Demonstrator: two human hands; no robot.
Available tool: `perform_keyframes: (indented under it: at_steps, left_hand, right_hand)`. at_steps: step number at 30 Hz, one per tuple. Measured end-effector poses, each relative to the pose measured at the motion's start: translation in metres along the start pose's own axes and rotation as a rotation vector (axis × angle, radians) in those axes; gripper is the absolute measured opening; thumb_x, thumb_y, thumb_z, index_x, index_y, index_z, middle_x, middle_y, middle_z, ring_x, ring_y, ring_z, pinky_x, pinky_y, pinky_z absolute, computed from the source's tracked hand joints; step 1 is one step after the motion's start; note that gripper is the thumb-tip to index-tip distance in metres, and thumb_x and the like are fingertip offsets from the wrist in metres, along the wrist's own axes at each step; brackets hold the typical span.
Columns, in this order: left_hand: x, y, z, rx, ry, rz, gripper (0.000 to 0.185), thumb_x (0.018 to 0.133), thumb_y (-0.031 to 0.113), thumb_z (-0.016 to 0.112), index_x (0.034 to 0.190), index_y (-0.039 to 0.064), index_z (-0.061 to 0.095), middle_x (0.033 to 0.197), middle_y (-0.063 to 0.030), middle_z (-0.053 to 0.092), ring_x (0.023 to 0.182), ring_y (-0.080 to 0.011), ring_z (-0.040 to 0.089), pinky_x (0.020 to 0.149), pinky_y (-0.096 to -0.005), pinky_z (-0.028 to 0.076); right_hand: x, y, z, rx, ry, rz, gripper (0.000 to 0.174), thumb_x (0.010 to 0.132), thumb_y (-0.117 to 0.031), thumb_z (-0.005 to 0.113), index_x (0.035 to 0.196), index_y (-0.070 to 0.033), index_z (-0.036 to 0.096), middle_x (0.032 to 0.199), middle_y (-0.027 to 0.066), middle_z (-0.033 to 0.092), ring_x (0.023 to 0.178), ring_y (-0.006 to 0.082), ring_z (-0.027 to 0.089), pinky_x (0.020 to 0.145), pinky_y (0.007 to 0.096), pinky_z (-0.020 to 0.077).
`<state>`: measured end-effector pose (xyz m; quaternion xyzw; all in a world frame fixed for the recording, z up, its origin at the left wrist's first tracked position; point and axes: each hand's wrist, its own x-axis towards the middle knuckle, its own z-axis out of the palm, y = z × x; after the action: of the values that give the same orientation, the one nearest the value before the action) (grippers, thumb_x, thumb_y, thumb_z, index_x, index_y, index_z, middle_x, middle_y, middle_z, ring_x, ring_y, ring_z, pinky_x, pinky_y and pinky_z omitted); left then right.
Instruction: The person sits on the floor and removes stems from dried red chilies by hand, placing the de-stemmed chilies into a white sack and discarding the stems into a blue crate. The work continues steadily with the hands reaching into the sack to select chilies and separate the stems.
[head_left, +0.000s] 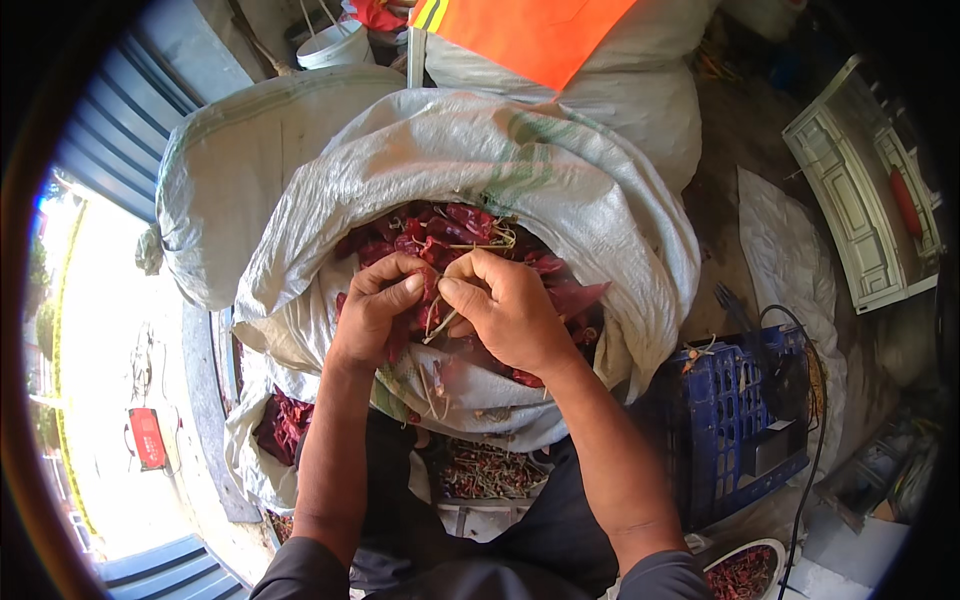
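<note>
My left hand (375, 307) pinches a dried red chili pepper (430, 283) between thumb and forefinger. The thumb and forefinger of my right hand (506, 307) meet it at the pale stem (441, 327), which hangs below the fingertips. Both hands are over the mouth of a white woven sack (450, 161) with a rolled-back rim. Inside lies a heap of dried red chilies (465, 219), partly hidden by my hands. Loose bits of stem (429, 391) rest on the sack's near fold.
Between my legs stands a container of stem scraps (491, 472). A smaller sack (251, 450) of chilies is at left, full sacks (225, 180) behind. At right are a blue plastic crate (724, 427), a black cable (821, 420) and a bucket (780, 559) of red chilies.
</note>
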<state>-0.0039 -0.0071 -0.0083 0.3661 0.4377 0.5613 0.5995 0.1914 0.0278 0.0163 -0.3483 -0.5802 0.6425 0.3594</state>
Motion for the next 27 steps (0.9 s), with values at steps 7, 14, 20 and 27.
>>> perform_keyframes:
  at_steps: [7,14,20,27]
  left_hand:
    - [0.002,0.003,-0.001,0.084,-0.025,-0.057,0.012,0.099,0.014,0.067,0.104,0.003,0.068,0.085,0.0010,0.067,0.067,-0.0051,0.059,0.055,-0.0202,0.046]
    - [0.000,0.000,-0.002,0.245,0.013,-0.085,0.011,0.101,0.015,0.067,0.106,0.005,0.068,0.086,0.0019,0.066,0.068,-0.0047,0.058,0.057,-0.0195,0.045]
    - [-0.006,0.001,0.013,0.276,0.078,0.065,0.010,0.099,0.009,0.066,0.108,0.004,0.069,0.091,-0.0010,0.067,0.079,-0.0047,0.059,0.068,-0.0213,0.048]
    - [-0.004,-0.005,0.008,0.980,0.348,0.586,0.012,0.094,0.006,0.070,0.104,0.000,0.071,0.091,-0.0040,0.070,0.083,-0.0121,0.065,0.075,-0.0274,0.053]
  right_hand:
    - [0.008,0.012,-0.001,-0.482,0.137,-0.550,0.017,0.094,-0.011,0.071,0.106,0.000,0.064,0.088,0.0143,0.069,0.074,0.0262,0.068,0.068,0.0362,0.0552]
    - [0.003,0.015,0.007,-0.699,0.207,-0.543,0.009,0.091,-0.005,0.067,0.096,0.000,0.062,0.083,0.0167,0.067,0.078,0.0373,0.067,0.067,0.0438,0.0534]
    - [0.010,0.015,0.011,-0.434,0.252,-0.454,0.010,0.090,-0.006,0.067,0.093,0.001,0.061,0.080,0.0167,0.067,0.074,0.0351,0.067,0.068,0.0430,0.0535]
    - [-0.002,0.010,0.037,-0.622,0.114,-0.578,0.009,0.090,-0.010,0.065,0.093,-0.002,0.062,0.082,0.0171,0.067,0.074,0.0376,0.067,0.065,0.0469,0.0531]
